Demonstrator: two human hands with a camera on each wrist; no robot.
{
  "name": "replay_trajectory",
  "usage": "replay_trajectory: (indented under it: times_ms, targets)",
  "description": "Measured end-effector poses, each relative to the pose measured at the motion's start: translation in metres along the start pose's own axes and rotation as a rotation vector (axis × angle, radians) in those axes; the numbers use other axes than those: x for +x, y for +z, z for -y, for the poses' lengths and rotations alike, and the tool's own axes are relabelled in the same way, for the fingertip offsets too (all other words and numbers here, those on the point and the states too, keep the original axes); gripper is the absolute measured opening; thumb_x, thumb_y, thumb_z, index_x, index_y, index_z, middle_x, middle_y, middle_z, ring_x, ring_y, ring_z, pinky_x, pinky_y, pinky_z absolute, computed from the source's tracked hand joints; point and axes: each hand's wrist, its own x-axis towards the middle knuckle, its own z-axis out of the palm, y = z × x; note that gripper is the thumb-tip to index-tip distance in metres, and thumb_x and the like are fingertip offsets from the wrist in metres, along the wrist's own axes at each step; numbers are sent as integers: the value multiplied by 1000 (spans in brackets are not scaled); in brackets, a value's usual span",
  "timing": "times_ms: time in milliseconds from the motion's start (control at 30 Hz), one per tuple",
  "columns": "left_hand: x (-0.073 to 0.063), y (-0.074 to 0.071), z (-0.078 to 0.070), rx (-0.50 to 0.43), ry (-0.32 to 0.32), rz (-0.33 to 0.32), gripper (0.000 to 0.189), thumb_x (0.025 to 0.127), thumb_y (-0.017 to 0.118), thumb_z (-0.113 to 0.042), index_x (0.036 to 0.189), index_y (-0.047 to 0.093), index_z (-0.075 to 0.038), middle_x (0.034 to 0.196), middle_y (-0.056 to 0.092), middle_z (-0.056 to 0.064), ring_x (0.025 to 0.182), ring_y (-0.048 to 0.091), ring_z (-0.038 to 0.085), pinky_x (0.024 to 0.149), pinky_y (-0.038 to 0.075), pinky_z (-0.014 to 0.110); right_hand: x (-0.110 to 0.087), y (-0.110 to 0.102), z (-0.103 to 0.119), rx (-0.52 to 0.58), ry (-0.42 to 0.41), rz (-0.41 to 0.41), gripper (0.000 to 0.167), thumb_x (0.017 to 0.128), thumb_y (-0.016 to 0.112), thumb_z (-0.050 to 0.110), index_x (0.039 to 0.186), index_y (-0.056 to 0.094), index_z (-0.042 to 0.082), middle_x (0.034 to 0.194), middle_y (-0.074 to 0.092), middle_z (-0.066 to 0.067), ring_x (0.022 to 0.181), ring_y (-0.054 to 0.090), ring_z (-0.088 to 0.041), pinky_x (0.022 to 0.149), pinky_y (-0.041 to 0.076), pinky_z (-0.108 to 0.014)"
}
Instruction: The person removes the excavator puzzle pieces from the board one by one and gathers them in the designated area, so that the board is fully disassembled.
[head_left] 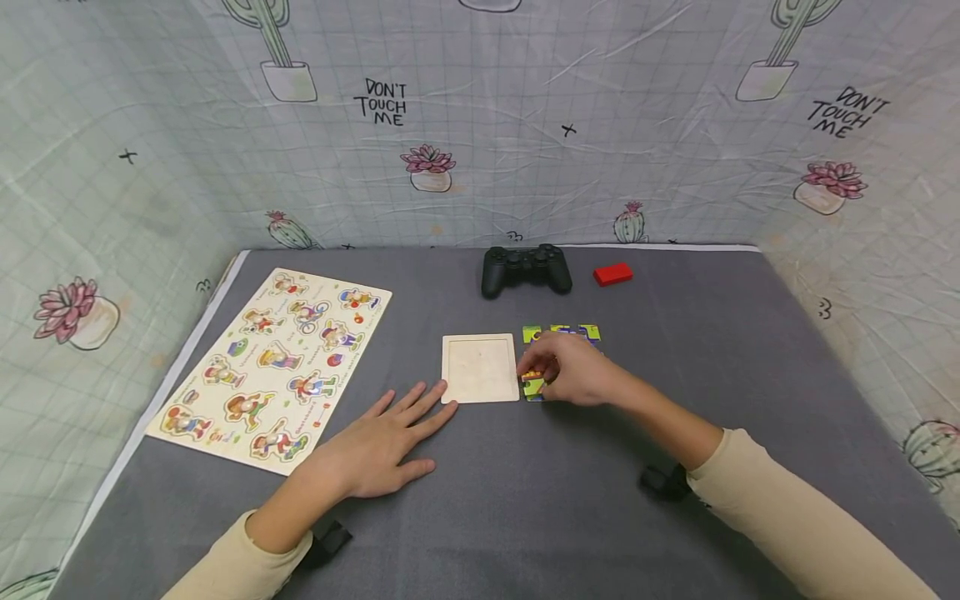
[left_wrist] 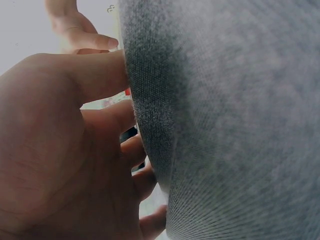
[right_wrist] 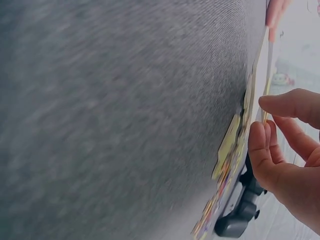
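Note:
A small square wooden puzzle tray (head_left: 480, 371) with a raised rim lies mid-table, nothing in its recess. My left hand (head_left: 378, 446) is spread flat on the cloth, fingertips right at the tray's lower left corner. Beside the tray on the right lie colourful green, yellow and blue puzzle pieces (head_left: 589, 333), partly hidden under my right hand (head_left: 573, 368). In the right wrist view, thumb and fingers pinch a thin puzzle piece (right_wrist: 265, 118), seen edge-on; its printed face is hidden. More puzzle pieces (right_wrist: 227, 145) lie below that hand.
A large wooden board with printed figures (head_left: 277, 358) lies at the left. Behind the tray stands a black game controller (head_left: 527, 270), with a red block (head_left: 612, 274) to its right. A patterned cloth wall (head_left: 495, 125) encloses the grey table (head_left: 720, 333).

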Motion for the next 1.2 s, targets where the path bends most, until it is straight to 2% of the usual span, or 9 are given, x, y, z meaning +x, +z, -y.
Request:
replay_trajectory:
  times_ms: [233,500,733,867,1200]
  targets:
    - [-1,0,0,-3,1,1,73,105,60,-42,167,26,-24,177,10,3,162,14,35,127,16,66,-12,-7,-10,12,38,-5,33,79,77,-8,106,80,11,104,72,-2,86,65,-17,77,58,-26]
    - [0,0,0,-7,1,-3,74,105,60,-42,167,25,-24,177,9,3,162,14,35,126,16,66,-27,-16,-18,-21,52,-29,33,79,77,-8,106,79,11,104,71,-4,85,65,-18,77,58,-29]
    - [0,-1,-1,-8,6,-2,73,105,60,-41,167,26,-23,177,9,4,162,14,36,126,16,67,-38,-22,-27,-30,112,-17,34,81,79,-6,111,79,10,109,74,-4,91,63,-20,82,59,-33]
    - [-1,-3,-2,-9,1,0,73,105,60,-41,167,26,-23,177,10,4,162,14,35,126,16,67,-44,-26,-31,-25,147,-18,35,81,80,-5,113,78,10,113,73,-5,92,62,-21,82,59,-32]
    - [-1,-3,-3,-8,-2,1,73,105,60,-41,167,26,-23,177,10,3,162,14,35,126,16,66,-59,-32,-43,-26,153,-29,34,82,81,-4,113,78,9,114,68,-8,92,62,-21,79,57,-26]
